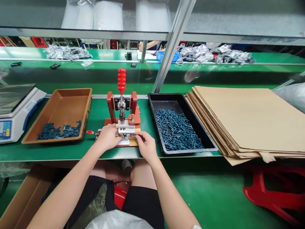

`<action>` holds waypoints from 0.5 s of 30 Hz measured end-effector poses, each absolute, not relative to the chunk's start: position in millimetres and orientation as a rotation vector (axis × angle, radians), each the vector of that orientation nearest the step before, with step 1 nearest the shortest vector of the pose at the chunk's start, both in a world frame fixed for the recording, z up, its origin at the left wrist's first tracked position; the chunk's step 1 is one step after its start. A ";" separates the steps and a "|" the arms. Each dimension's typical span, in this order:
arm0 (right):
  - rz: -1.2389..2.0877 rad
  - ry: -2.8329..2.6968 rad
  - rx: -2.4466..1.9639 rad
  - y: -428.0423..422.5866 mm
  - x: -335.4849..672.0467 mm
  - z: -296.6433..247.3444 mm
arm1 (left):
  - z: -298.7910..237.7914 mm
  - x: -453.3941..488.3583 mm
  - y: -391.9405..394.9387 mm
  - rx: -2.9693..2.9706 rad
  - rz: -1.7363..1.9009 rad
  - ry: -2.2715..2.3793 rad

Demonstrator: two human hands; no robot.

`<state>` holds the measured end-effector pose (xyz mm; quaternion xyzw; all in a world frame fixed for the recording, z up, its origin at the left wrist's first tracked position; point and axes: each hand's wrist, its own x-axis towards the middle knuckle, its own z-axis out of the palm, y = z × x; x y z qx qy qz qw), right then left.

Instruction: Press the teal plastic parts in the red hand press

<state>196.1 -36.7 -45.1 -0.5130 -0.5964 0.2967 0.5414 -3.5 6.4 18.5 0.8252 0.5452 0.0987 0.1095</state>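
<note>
Toggle press (122,115): on green bench (89,155), between brown tray (62,100) and black tray (180,110)
Red handle (121,81): points up, away from person; long axis near vertical
Left grip (108,137): curled over press base, nearer handle; closed or holding, cannot tell
Right grip (146,146): fingertips (137,137) at plate's right edge; held item cannot tell

The camera sits on my head, facing forward and down. My shorts (144,203) fill the bottom of the view, and my left hand (107,137) and right hand (146,146) are close, almost centered at the red press (135,104). Beyond them, the view crosses the green workbench (98,113) to farther shelves (79,33).
</note>
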 end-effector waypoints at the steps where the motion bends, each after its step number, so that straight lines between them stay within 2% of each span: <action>1: 0.664 -1.473 -1.217 -33.6 194.5 -42.3 | 19.0 -5.6 7.1 2.422 0.284 1.573; 10: 0.702 -1.711 -1.127 -7.8 165.8 -37.8 | 19.4 -16.1 9.5 2.428 0.270 1.469; 15: 0.570 -1.769 -1.125 -11.0 167.1 -39.5 | 16.8 -15.7 9.0 2.426 0.309 1.477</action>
